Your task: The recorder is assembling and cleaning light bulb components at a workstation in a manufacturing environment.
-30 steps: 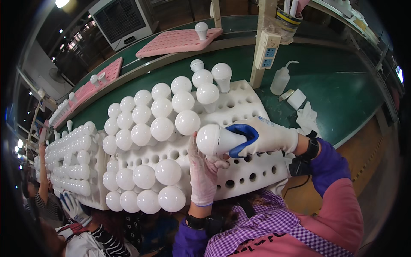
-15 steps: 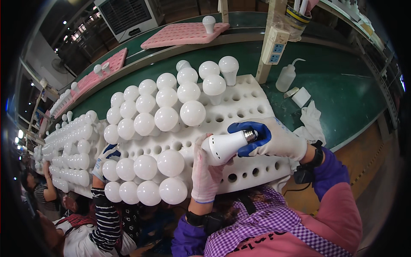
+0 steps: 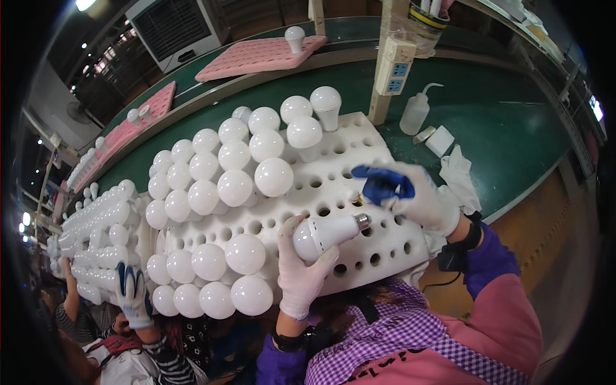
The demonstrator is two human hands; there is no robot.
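Note:
My left hand [image 3: 301, 279], in a white glove, is closed around the round white head of a light bulb [image 3: 330, 235]. The bulb tilts over the white foam board [image 3: 378, 249], its metal screw base toward the upper right. My right hand [image 3: 407, 196], in a white glove with blue-coated fingers, is apart from the bulb, its fingers loosely spread over the board. Just below those fingers is a small, blurred gold-coloured piece [image 3: 357, 198]; whether they touch it I cannot tell. Rows of white bulbs [image 3: 274, 177] stand in the board's holes on the left.
A co-worker's gloved hand [image 3: 133, 296] is among more bulbs at the left. On the green table [image 3: 500, 122] are a squeeze bottle [image 3: 416, 113], a small white box [image 3: 439, 141] and a cloth [image 3: 457, 176]. A post with a socket strip [image 3: 394, 69] rises behind the board. Farther back lies a pink foam tray [image 3: 256, 58].
My right hand has come off the bulb's screw base and opened. The bulb stays in my left hand, now slightly lower. The co-worker's hand has moved down and left.

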